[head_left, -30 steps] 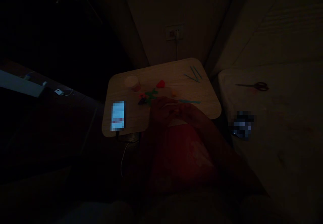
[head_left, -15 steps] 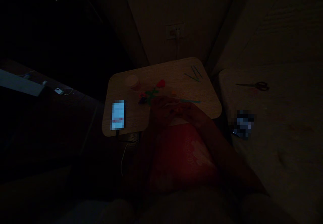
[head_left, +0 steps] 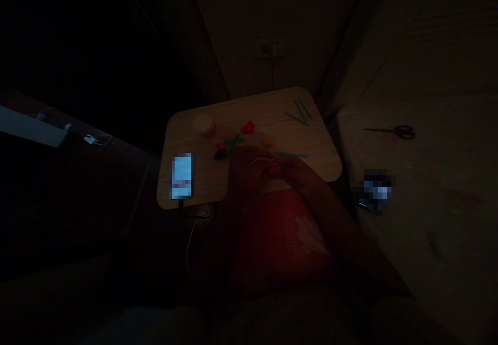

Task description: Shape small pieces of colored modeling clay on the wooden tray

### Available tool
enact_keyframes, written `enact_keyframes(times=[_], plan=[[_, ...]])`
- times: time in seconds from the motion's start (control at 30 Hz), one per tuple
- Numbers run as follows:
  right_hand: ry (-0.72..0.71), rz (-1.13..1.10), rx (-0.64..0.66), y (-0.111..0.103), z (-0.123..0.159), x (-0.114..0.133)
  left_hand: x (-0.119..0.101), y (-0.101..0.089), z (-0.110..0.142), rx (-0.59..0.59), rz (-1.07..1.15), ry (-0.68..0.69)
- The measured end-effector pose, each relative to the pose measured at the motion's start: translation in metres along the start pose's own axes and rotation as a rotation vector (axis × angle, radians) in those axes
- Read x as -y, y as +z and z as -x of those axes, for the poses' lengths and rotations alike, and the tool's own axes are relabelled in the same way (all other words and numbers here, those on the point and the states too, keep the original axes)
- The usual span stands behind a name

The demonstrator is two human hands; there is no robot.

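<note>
In dim light my left hand (head_left: pixel 247 171) and my right hand (head_left: pixel 299 174) meet over the near edge of a small wooden table (head_left: pixel 210 187). Their fingers are curled and pressed together around a small reddish lump (head_left: pixel 277 168), mostly hidden and too dark to identify. Just beyond the left hand lie a green leafy-looking piece (head_left: pixel 234 142), a dark purple piece (head_left: pixel 219 153) and a pinkish one (head_left: pixel 220 145). A red lump (head_left: pixel 248 127) and a small yellow-orange lump (head_left: pixel 267 141) sit farther back. Beside the right fingers lies a flat blue strip (head_left: pixel 293 155).
A lidded tub (head_left: pixel 203 125) stands at the back left, a lit phone (head_left: pixel 182 176) at the front left. Several thin sticks (head_left: pixel 299 112) lie at the back right. On the pale surface to the right are scissors (head_left: pixel 392 131) and a blurred-out object (head_left: pixel 376 192).
Both hands stay together at the table's near edge, with small finger shifts around the reddish lump. It shows less brightly now than half a second ago. The other things have not moved.
</note>
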State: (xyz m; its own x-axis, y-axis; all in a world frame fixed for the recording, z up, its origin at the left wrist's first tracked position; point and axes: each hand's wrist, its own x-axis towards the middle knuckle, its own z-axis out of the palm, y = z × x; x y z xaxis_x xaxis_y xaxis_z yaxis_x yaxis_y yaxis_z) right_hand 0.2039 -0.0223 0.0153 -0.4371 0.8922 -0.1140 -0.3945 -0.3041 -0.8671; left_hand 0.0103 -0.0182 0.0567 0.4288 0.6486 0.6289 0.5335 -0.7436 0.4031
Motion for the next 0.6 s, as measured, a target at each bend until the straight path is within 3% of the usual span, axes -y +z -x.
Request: enact_keyframes(times=[0.13,0.3,0.6], plan=[[-0.01,-0.007,-0.029,0.0015,0.0005,-0.0004,-0.0017,-0.0007,-0.0002,0.045,-0.029,-0.062],[0.004,-0.074,-0.074,0.0047,0.0004,-0.0027,-0.0021,-0.0029,-0.0016,0.056,0.023,-0.033],[-0.015,-0.14,-0.078,0.003,-0.0001,-0.0021,0.0022,0.0028,0.0015,-0.051,0.195,-0.076]])
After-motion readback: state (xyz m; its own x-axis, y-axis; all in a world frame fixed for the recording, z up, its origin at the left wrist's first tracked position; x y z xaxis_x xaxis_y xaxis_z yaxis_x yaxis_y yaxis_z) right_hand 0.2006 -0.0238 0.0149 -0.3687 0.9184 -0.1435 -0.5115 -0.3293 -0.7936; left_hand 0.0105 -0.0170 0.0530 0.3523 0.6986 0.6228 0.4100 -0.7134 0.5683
